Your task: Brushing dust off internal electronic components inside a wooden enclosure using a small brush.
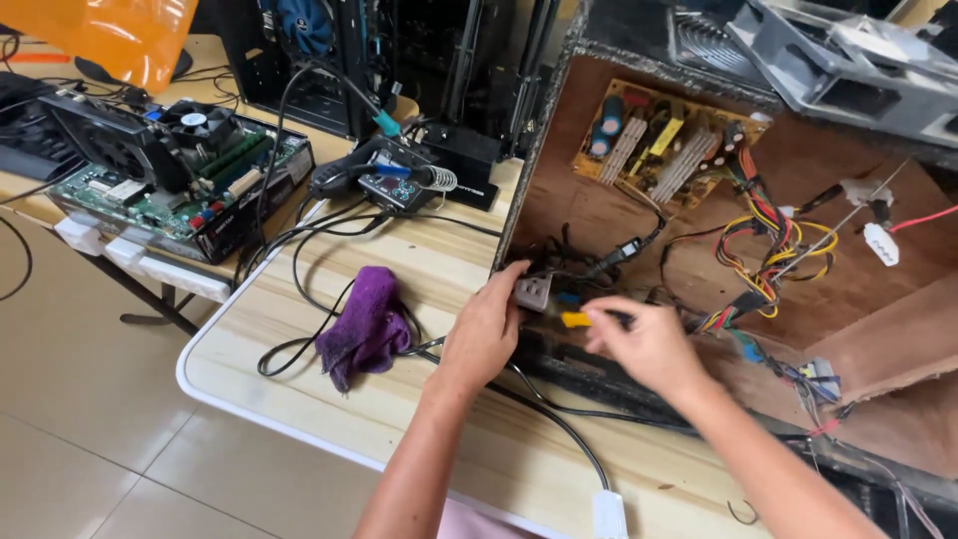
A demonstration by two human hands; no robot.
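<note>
My left hand [486,332] grips a small grey socket block [533,292] at the near left corner of an open brown box [858,299]. My right hand [644,341] holds a yellow-handled tool [577,319] with its tip pointing toward that block. Inside the box lies a tan circuit board [664,142] with capacitors and coils. A bundle of yellow, red and black wires [768,250] runs from the board toward my hands.
A purple cloth [367,324] lies on the wooden table [299,369] among black cables. A soldering station [399,180] stands behind it. A motherboard with a fan [185,165] rests on a box at the left. A grey metal casing [848,60] sits at the top right.
</note>
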